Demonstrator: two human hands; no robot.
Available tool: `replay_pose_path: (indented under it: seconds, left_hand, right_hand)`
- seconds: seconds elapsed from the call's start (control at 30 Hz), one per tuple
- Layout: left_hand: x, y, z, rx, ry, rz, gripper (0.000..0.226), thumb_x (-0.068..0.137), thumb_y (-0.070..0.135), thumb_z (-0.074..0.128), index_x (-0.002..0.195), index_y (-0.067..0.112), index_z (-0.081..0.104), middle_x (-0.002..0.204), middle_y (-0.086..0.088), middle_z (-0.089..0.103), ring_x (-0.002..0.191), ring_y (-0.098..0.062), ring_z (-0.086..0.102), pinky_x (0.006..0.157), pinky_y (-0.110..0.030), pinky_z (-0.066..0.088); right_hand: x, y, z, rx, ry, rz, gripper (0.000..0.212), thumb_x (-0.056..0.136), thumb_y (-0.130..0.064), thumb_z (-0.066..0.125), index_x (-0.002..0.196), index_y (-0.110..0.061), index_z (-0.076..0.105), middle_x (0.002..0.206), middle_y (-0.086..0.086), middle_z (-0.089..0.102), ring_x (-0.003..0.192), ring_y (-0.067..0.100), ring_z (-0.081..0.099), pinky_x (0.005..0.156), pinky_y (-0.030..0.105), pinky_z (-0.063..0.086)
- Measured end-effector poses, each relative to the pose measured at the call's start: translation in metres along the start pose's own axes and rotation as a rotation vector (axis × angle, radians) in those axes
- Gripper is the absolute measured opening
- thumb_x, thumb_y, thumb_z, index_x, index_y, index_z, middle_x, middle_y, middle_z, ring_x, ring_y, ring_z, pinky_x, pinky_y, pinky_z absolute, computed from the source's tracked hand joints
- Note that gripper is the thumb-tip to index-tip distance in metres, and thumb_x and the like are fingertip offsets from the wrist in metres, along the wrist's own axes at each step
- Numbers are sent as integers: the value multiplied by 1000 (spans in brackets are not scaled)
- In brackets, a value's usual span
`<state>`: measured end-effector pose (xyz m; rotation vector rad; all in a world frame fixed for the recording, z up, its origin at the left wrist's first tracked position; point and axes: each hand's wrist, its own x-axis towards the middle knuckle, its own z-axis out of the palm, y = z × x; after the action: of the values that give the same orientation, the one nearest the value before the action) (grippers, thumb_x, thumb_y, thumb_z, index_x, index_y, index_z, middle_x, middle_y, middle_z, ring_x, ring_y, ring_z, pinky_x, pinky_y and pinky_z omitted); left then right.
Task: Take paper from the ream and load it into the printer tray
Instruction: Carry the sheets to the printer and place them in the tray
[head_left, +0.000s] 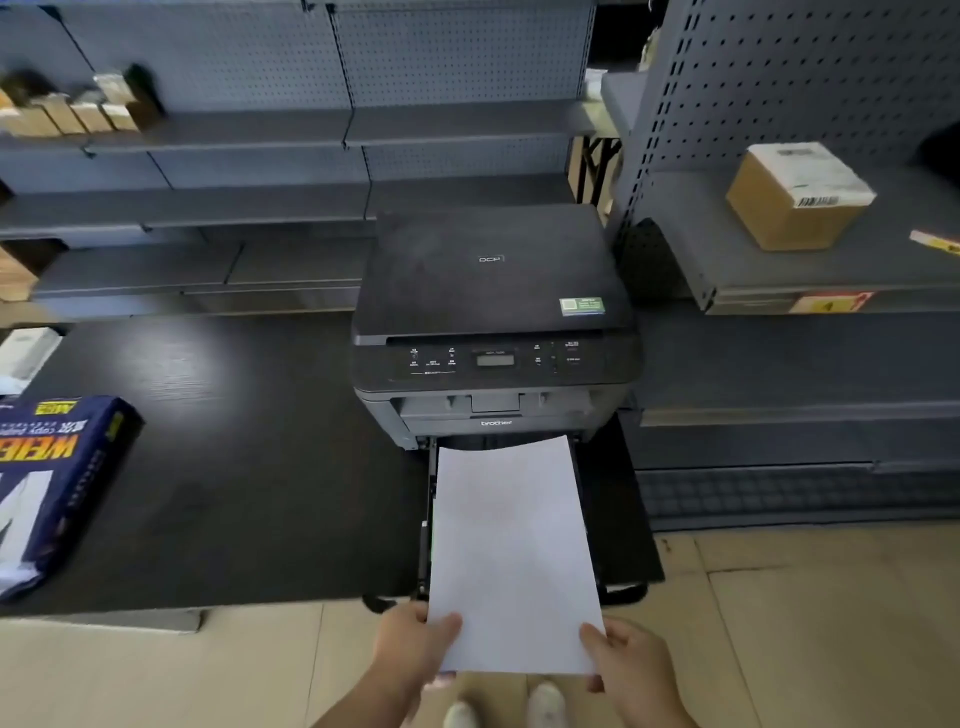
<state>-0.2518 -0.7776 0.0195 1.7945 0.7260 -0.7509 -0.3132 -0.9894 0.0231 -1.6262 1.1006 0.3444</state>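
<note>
Two hands clamp paper (511, 545) near edge | left grip (421, 642) | right grip (626, 657) | over tray (427, 525)

The paper (511, 551) is hiding most of the tray (427, 519); the left edge is cutting off the ream (47, 483); the printer's (493, 312) button labels are reading too small.

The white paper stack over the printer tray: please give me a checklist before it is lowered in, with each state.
1. Both hands grip white paper stack, left hand, right hand: ok.
2. Pulled-out black printer tray open: ok.
3. Stack square to tray: not ok, slightly skewed.
4. Tray guides set: cannot tell, hidden.
5. Far edge near dark grey printer: ok.
</note>
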Motion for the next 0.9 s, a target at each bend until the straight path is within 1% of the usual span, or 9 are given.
replay_pose_path:
  seconds: [0.1, 0.2, 0.27, 0.43, 0.53, 0.63, 0.7, 0.77, 0.9]
  left_hand:
    - [6, 8, 4, -38, -4, -29, 11, 85, 6, 66, 80, -1, 74, 82, -15, 75, 68, -28, 70, 63, -46, 64]
    - [18, 18, 5, -48, -13, -41, 12, 87, 6, 66, 85, -3, 74, 89, -18, 76, 70, -28, 71, 53, -36, 62]
    - [25, 23, 7, -47, -20, -54, 12, 87, 7, 67, 82, -2, 72, 85, -15, 73, 68, -27, 68, 50, -29, 58]
    - [36, 24, 10, -58, -11, -93, 11, 88, 7, 67, 79, 2, 70, 74, -10, 69, 61, -24, 63, 49, -26, 55]
    - [42, 23, 10, -59, -2, -95, 9, 87, 8, 67, 83, 3, 73, 79, -11, 72, 63, -23, 66, 48, -25, 54]
    - [49, 26, 10, -64, 11, -85, 9, 87, 9, 68, 84, 3, 74, 85, -14, 74, 66, -25, 67, 48, -25, 55]
    - [55, 30, 11, -69, 16, -78, 10, 86, 10, 69, 86, 1, 74, 88, -15, 74, 66, -26, 66, 48, -25, 55]
    - [61, 36, 11, -77, 20, -73, 10, 87, 10, 70, 87, 1, 73, 90, -14, 74, 67, -26, 66, 48, -26, 56]
    - [77, 51, 14, -102, 14, -76, 10, 87, 11, 69, 90, 3, 73, 95, -12, 75, 74, -27, 69, 52, -28, 59]
  right_hand:
    - [11, -13, -4, -32, -44, 10, 20, 84, -10, 69, 67, -18, 75, 61, 0, 75, 37, 22, 58, 54, 34, 56]
    - [23, -25, -5, -47, -72, 24, 22, 84, -11, 68, 63, -15, 74, 65, 5, 74, 42, 24, 61, 60, 38, 59]
    - [30, -30, -5, -61, -84, 45, 22, 86, -13, 66, 65, -14, 73, 70, 7, 74, 42, 22, 62, 64, 39, 60]
    - [37, -32, -2, -122, -106, 34, 21, 86, -15, 65, 68, -18, 74, 72, 3, 74, 52, 23, 67, 66, 46, 64]
    - [40, -32, 2, -130, -98, 15, 21, 85, -15, 64, 67, -16, 75, 70, 3, 75, 48, 21, 65, 66, 44, 61]
    - [44, -33, 5, -128, -76, -7, 20, 83, -18, 64, 67, -15, 75, 75, 10, 75, 55, 24, 63, 67, 48, 60]
    - [48, -37, 6, -110, -85, -17, 20, 86, -17, 63, 69, -15, 74, 78, 11, 74, 58, 23, 62, 60, 43, 59]
    - [56, -43, 8, -81, -102, -3, 20, 90, -15, 61, 75, -14, 73, 82, 9, 74, 59, 22, 60, 53, 31, 53]
    - [78, -52, 15, -33, -102, 14, 15, 92, -17, 60, 86, -11, 73, 88, 7, 74, 51, 19, 62, 60, 30, 53]
